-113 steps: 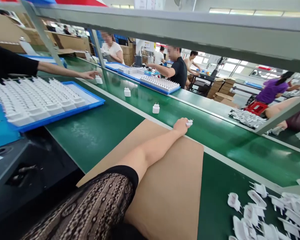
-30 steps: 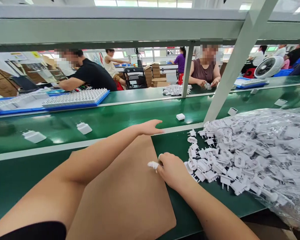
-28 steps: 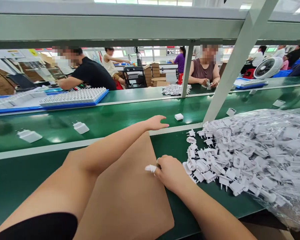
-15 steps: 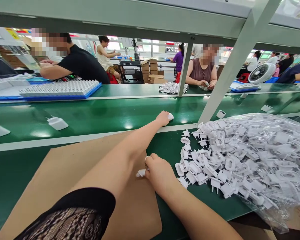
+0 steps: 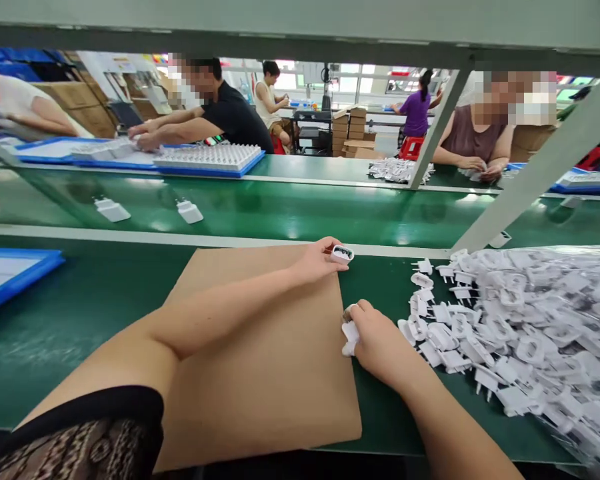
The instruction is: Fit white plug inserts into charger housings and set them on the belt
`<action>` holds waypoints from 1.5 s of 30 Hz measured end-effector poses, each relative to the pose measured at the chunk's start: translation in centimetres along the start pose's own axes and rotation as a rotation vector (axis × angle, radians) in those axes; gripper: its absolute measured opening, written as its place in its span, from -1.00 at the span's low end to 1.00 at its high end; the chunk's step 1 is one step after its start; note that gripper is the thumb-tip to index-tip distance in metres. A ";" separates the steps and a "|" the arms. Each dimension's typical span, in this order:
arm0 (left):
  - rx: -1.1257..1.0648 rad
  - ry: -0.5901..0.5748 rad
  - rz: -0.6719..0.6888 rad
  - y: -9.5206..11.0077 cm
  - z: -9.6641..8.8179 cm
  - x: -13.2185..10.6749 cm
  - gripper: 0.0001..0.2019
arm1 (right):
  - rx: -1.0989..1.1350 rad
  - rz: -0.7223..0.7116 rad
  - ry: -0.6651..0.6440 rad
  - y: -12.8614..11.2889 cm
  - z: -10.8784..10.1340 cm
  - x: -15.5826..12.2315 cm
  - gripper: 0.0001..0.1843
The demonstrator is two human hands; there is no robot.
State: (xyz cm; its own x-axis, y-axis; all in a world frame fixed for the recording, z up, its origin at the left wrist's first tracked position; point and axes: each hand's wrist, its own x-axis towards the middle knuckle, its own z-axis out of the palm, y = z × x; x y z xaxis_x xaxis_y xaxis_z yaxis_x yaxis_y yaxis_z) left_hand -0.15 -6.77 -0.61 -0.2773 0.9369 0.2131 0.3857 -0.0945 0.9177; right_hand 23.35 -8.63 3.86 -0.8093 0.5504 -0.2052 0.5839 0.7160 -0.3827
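Between the fingers of my left hand (image 5: pixel 314 261) is a white charger housing (image 5: pixel 343 254), its open end with dark parts inside turned towards me. That hand is above the far right corner of a brown cardboard sheet (image 5: pixel 260 360). My right hand (image 5: pixel 380 343) is closed on a white plug piece (image 5: pixel 350 339) by the sheet's right edge; its fingers partly hide the piece, so I cannot tell whether there is more than one. Right of this hand lies a heap of white plug pieces with metal pins (image 5: pixel 480 333), partly under clear plastic.
Beyond a pale rail, a green conveyor belt (image 5: pixel 260 217) carries white chargers (image 5: pixel 190 211). A slanted metal post (image 5: pixel 525 160) stands above the heap. A blue tray (image 5: pixel 20 280) is at left. Several co-workers sit across the belt, one in a black shirt (image 5: pixel 243 117) reaching over trays.
My left hand has come back from the belt with the charger housing, whose open end now shows. My right hand keeps its plug piece. The view has swung left.
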 end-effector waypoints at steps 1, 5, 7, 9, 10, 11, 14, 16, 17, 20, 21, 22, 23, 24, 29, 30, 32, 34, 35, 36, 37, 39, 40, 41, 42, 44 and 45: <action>0.024 0.013 0.000 0.3 -0.4 -1.4 -0.57 | 0.066 -0.020 0.022 0.4 0.0 0.3 -0.54; 0.047 0.056 -0.070 0.2 -0.8 -5.6 -0.60 | 0.563 0.038 0.123 1.8 -0.4 1.7 -0.48; 0.056 0.046 -0.119 -0.1 -0.5 -6.6 -0.61 | 0.794 0.101 0.135 2.2 -0.7 2.2 -0.47; 0.075 -0.008 -0.124 -0.1 -0.3 -7.1 -0.63 | 0.964 0.102 0.124 2.3 -1.1 2.5 -0.47; 0.090 -0.050 -0.106 0.0 -0.3 -7.2 -0.63 | 1.036 0.090 0.105 2.2 -1.3 2.5 -0.46; 0.105 -0.095 -0.075 0.2 -0.5 -7.3 -0.61 | 1.106 0.081 0.079 2.1 -1.4 2.5 -0.43; 0.142 -0.197 0.053 0.6 -1.0 -7.4 -0.57 | 1.281 0.077 0.004 1.8 -1.6 2.4 -0.40; 0.118 -0.245 0.101 0.7 -1.3 -7.3 -0.65 | 1.333 0.094 0.004 1.7 -1.5 2.4 -0.42; 0.089 -0.271 0.114 0.6 -1.4 -7.3 -0.70 | 1.341 0.102 0.009 1.6 -1.5 2.4 -0.43; 0.015 -0.325 0.148 0.2 -1.3 -7.3 -0.73 | 1.348 0.124 0.028 1.7 -1.4 2.5 -0.39; 0.009 -0.329 0.160 0.2 -1.2 -7.3 -0.72 | 1.353 0.129 0.035 1.7 -1.4 2.6 -0.38; 0.010 -0.329 0.166 0.1 -1.2 -7.3 -0.71 | 1.359 0.134 0.046 1.7 -1.4 2.7 -0.38; 0.013 -0.323 0.162 0.1 -1.2 -7.3 -0.68 | 1.364 0.141 0.056 1.7 -1.5 2.7 -0.40; 0.013 -0.315 0.155 0.1 -1.2 -7.3 -0.67 | 1.364 0.150 0.064 1.7 -1.5 2.8 -0.42; -0.044 -0.320 0.141 0.3 -1.2 -7.3 -0.74 | 1.257 0.155 0.136 1.5 -1.2 3.0 -0.52; -0.053 -0.330 0.141 0.3 -1.2 -7.3 -0.74 | 1.223 0.142 0.173 1.5 -1.0 3.1 -0.52; -0.060 -0.332 0.134 0.3 -1.2 -7.3 -0.72 | 1.134 0.099 0.285 1.4 -0.6 3.2 -0.55; -0.072 -0.326 0.133 0.3 -1.2 -7.3 -0.70 | 0.968 0.031 0.426 1.1 -0.2 3.2 -0.63; -0.083 -0.324 0.134 0.3 -1.2 -7.3 -0.71 | 0.845 -0.013 0.494 0.9 -0.1 3.2 -0.68; -0.094 -0.327 0.136 0.3 -1.2 -7.2 -0.73 | 0.700 -0.063 0.549 0.7 0.1 3.1 -0.73; -0.106 -0.333 0.139 0.3 -1.2 -7.2 -0.76 | 0.547 -0.115 0.588 0.4 0.2 3.0 -0.76; -0.123 -0.344 0.144 0.3 -1.3 -7.1 -0.81 | 0.274 -0.213 0.619 -0.3 0.3 2.9 -0.77; -0.127 -0.348 0.146 0.3 -1.4 -7.1 -0.82 | 0.177 -0.251 0.619 -0.6 0.4 2.8 -0.76; -0.131 -0.351 0.147 0.3 -1.4 -7.0 -0.83 | 0.107 -0.281 0.612 -0.9 0.5 2.8 -0.74; -0.133 -0.354 0.147 0.3 -1.5 -7.0 -0.84 | 0.057 -0.298 0.604 -1.1 0.6 2.8 -0.73; -0.130 -0.361 0.145 0.3 -1.5 -7.0 -0.85 | -0.023 -0.302 0.585 -1.3 0.7 2.8 -0.72; -0.128 -0.363 0.143 0.3 -1.5 -7.0 -0.85 | -0.064 -0.296 0.577 -1.3 0.7 2.9 -0.72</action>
State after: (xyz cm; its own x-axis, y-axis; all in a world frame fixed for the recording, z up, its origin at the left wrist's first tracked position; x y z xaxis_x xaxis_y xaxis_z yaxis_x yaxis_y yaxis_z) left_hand 0.55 -13.89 -1.34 0.1086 0.9670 0.2307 0.2788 -0.2524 0.9266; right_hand 20.21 -8.31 3.12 -0.7826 0.4555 0.4243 0.3589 0.8871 -0.2904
